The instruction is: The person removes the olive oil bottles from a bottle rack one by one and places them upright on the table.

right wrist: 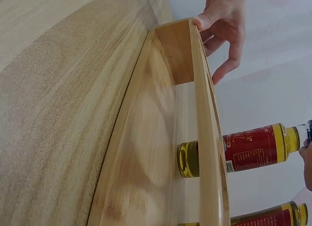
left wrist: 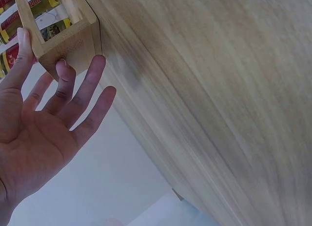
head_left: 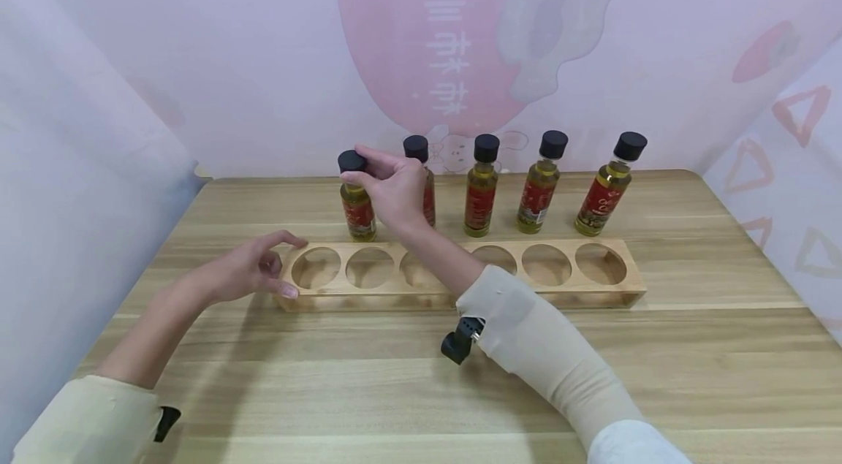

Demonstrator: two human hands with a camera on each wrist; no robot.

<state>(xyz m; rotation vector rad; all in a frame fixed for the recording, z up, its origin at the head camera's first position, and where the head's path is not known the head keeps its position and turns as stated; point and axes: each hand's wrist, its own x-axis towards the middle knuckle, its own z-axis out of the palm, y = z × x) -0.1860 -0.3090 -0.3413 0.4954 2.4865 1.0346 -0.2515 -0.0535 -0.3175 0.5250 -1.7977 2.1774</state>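
My right hand point(head_left: 397, 190) reaches across the wooden rack and pinches the black cap of the leftmost olive oil bottle point(head_left: 358, 212). This bottle has a red label and stands upright behind the rack's left end; in the right wrist view, fingertips show at its cap. The long wooden rack point(head_left: 454, 299) has a row of round holes with nothing standing in them. My left hand point(head_left: 246, 270) grips the rack's left end, thumb at the front corner and index finger at the back corner. In the left wrist view, its other fingers spread beside the end panel point(left wrist: 73, 50).
More olive oil bottles with black caps stand in a row behind the rack; one point(head_left: 427, 194) is partly hidden by my right hand, and another point(head_left: 601, 197) is at the far right. A printed curtain point(head_left: 276, 69) hangs behind the wooden table point(head_left: 368, 391).
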